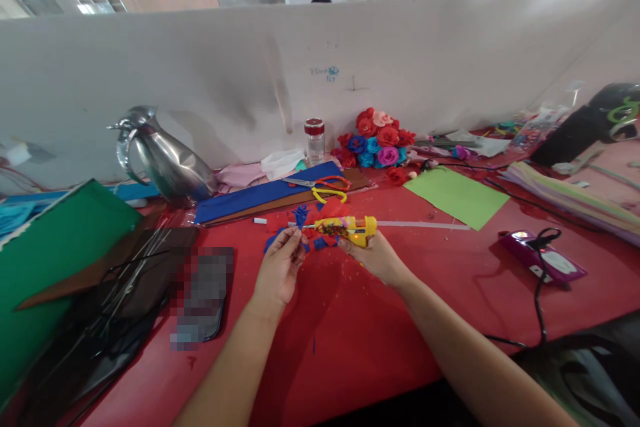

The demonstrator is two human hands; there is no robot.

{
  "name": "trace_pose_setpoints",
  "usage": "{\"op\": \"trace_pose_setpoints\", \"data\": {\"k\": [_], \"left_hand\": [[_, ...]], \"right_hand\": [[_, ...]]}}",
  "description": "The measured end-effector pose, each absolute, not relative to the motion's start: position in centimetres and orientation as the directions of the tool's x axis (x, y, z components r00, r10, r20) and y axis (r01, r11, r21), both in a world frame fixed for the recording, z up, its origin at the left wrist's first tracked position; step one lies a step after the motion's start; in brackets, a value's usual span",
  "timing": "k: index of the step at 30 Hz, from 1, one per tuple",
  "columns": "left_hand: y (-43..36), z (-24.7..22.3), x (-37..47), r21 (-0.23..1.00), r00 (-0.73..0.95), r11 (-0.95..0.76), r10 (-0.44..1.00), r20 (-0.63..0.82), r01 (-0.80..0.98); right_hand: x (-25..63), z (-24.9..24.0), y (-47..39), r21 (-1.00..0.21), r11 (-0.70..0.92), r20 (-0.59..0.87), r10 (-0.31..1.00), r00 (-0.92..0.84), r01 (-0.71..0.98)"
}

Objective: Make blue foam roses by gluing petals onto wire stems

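My left hand [284, 257] pinches a small blue paper flower [301, 215] upright between thumb and fingers. My right hand [376, 259] is wrapped round a yellow glue gun [353, 227], its nozzle pointing left at the base of the flower. A long clear glue stick [423, 225] sticks out of the back of the gun. Red and blue paper pieces lie on the table under and around the nozzle. Just beyond them are scissors [323, 188] with red and yellow handles, resting over a blue paper strip [270, 192].
Around the red table [320, 360] stand a steel jug [167, 157], a glass jar [315, 141] and a paper-flower bunch [383, 140]. Green paper [456, 197] and a purple power strip [543, 258] with a black cable lie right, a phone [205, 297] left.
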State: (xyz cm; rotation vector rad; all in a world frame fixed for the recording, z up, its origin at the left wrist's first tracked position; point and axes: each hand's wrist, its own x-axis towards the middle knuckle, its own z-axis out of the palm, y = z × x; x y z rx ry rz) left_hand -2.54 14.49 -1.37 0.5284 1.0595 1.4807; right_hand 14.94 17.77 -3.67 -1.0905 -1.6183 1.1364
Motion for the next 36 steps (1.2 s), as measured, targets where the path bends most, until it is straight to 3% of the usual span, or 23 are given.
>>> {"op": "trace_pose_setpoints", "data": {"k": [10,25,36], "left_hand": [[14.6,-1.8,-2.3,0.888,-0.222,0.051,0.960,-0.169,-0.456],[14.5,-1.8,-2.3,0.896,-0.266,0.047,0.947,-0.181,-0.443],[14.6,-1.9,-2.4,0.895,-0.273,0.038,0.946,-0.176,-0.445]], "right_hand": [[15.0,-4.0,18.0,-0.961,0.211,0.166,0.957,-0.238,0.179],[14.5,-3.7,17.5,-0.961,0.251,0.237,0.963,-0.126,0.117],[14.1,-4.6,17.2,-0.961,0.238,0.206,0.955,-0.213,0.141]]}}
